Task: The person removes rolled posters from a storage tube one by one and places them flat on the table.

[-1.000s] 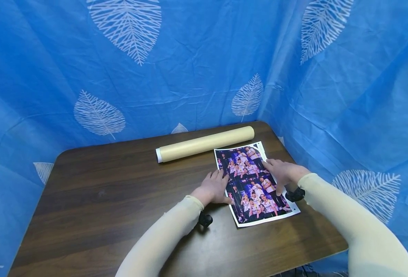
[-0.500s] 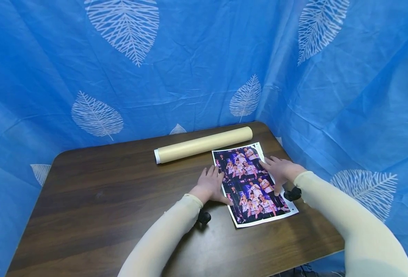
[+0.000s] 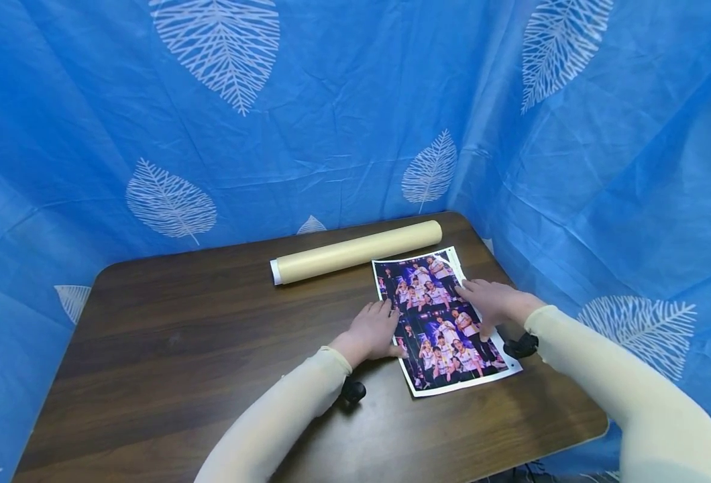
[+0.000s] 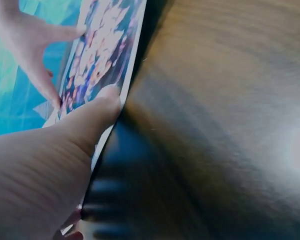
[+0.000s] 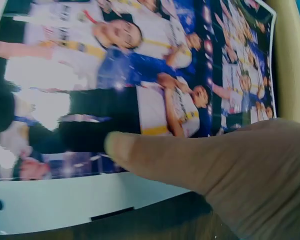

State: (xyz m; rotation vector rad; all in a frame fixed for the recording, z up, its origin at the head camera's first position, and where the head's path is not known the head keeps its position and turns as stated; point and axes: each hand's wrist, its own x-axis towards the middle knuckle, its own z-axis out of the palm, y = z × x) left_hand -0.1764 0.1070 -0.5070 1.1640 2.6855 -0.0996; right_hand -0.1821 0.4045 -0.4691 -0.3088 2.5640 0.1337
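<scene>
A glossy photo print (image 3: 443, 345) with a white border lies on the brown table, showing the same group picture twice. My left hand (image 3: 369, 333) rests at its left edge, fingers extended. In the left wrist view the left thumb (image 4: 102, 107) lies on the print's margin; the other fingers are mostly hidden. On the opposite edge, my right hand (image 3: 496, 302) touches the print with thumb and fingers spread. The right wrist view has the right thumb (image 5: 160, 155) stretched flat across the picture, its fingers out of sight.
Behind the print a long pale-yellow roll (image 3: 355, 253) with a white left end lies near the table's back edge. Blue curtains (image 3: 331, 134) with white leaf patterns hang behind and to the right. The wooden table (image 3: 210, 349) extends left of the print.
My left hand has drawn back slightly toward me, and its fingers are closer together than half a second ago. The right hand and the print stay nearly in place.
</scene>
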